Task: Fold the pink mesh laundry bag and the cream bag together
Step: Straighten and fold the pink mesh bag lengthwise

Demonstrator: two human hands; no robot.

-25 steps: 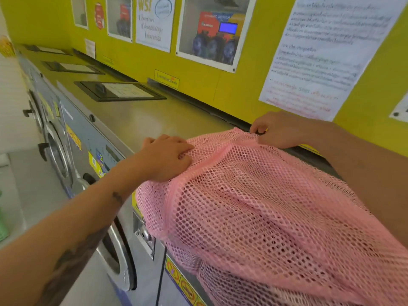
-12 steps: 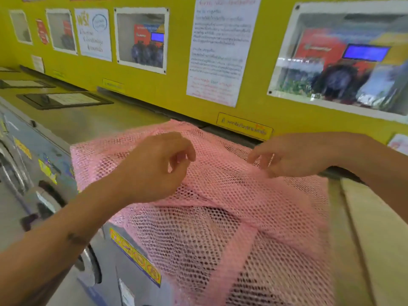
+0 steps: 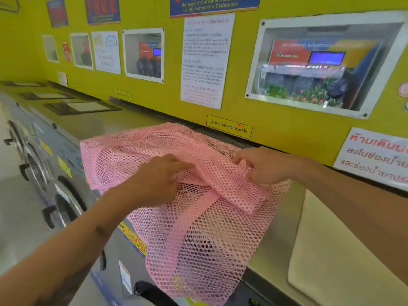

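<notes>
Both hands grip the pink mesh laundry bag (image 3: 187,208) atop the washer (image 3: 72,129).
Left hand (image 3: 154,182) pinches mesh at nine o'clock, right hand (image 3: 262,165) clutches a bunched fold at three; cream bag (image 3: 344,250) beyond.

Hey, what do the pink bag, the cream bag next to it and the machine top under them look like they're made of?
Pink mesh laundry bag: soft open-weave netting, probably synthetic; holes show through and it drapes and bunches. Cream bag: smooth, matte, opaque sheet lying flat, possibly fabric; no weave is visible. Grey machine top: likely brushed metal, with a dull sheen.
</notes>
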